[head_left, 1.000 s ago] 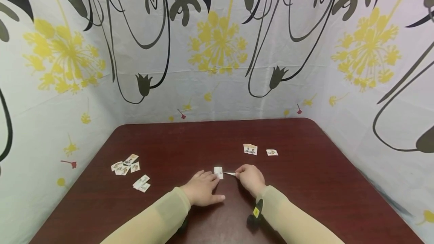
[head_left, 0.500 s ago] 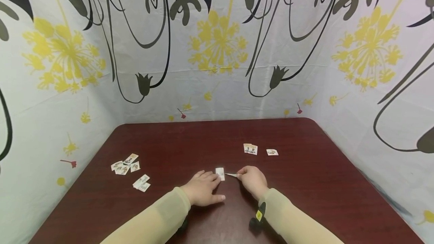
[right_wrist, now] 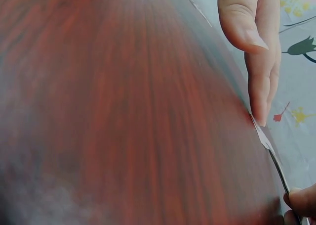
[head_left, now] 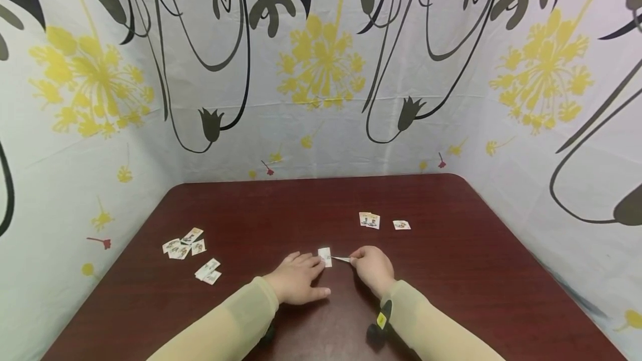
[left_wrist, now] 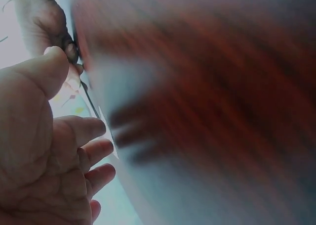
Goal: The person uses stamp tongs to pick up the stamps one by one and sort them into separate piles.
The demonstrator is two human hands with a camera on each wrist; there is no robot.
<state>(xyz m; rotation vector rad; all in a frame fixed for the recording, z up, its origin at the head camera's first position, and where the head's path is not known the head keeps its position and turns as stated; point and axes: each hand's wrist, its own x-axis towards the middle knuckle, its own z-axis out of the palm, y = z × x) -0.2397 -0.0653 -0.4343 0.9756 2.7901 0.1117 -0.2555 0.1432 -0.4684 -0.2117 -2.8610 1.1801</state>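
Observation:
In the head view, a small white printed card lies at the table's middle. My left hand rests flat, fingers spread, fingertips at the card's left edge. My right hand pinches a thin pale tool that tapers to a point at the card's right edge. In the right wrist view the tool shows as a narrow dark strip, its tip at the slightly raised card. Straight left fingers reach down to that card. I cannot tell exactly what kind of tool it is.
Several small picture cards are scattered at the left, with a smaller pile nearer me. Overlapping cards and a single card lie at the back right. Patterned cloth surrounds the dark red table.
The middle card has shifted slightly right and toward me since a second ago. My right hand and its tool have moved a little the same way; my left hand stays nearly still.

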